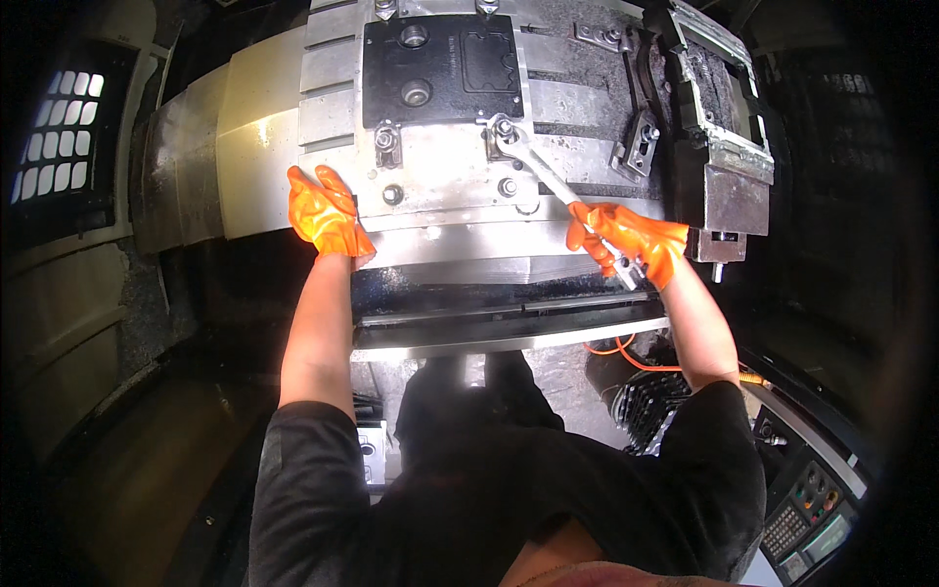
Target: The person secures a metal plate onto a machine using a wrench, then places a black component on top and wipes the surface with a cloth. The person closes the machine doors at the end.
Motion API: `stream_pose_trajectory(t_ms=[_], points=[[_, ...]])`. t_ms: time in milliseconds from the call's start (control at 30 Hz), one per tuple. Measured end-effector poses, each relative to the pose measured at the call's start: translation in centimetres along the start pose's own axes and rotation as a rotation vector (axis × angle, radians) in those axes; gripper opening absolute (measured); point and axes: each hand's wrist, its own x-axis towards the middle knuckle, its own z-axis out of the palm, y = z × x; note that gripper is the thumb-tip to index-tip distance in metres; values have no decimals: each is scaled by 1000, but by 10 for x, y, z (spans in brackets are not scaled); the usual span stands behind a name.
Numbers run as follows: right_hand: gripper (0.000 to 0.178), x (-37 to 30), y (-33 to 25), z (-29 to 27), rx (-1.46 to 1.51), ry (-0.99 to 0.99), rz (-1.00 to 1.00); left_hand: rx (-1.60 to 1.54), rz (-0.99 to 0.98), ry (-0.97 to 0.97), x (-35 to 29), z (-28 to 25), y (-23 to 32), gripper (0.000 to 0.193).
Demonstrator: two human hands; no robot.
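I'm in a machine shop: the T-slotted machine table (330, 75), machine vise (737, 201) and push-button control panel (808, 509) show it.

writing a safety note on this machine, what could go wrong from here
If the wrench slips at the nut near the black plate, the right hand could hit the dark metal block to its right. The wrench, so close to that plate, might also scratch it. The left hand, at the left edge of the light metal plate, could slide off under a hard push.

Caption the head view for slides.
Orange-gloved right hand holds a long silver wrench at a metal nut by a black rectangular plate; orange-gloved left hand at silver metalwork.
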Motion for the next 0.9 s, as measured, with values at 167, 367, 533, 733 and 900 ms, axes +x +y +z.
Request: stream_pose_trajectory(t_ms=[167,367,533,733,900], points=[[73,13,-2,-48,-98,-33,66,-237,169,49,12,16,-40,37],[73,33,-48,-80,-363,-138,132,-17,-17,-63,0,-7,13,37],[62,38,1,-65,154,-195,172,-30,110,14,9,8,-26,40],[62,37,20,100,669,76,10,343,302,-5,1,-7,0,31],[50,93,11,197,1264,226,-111,428,277,-17,-1,-2,-2,36]])
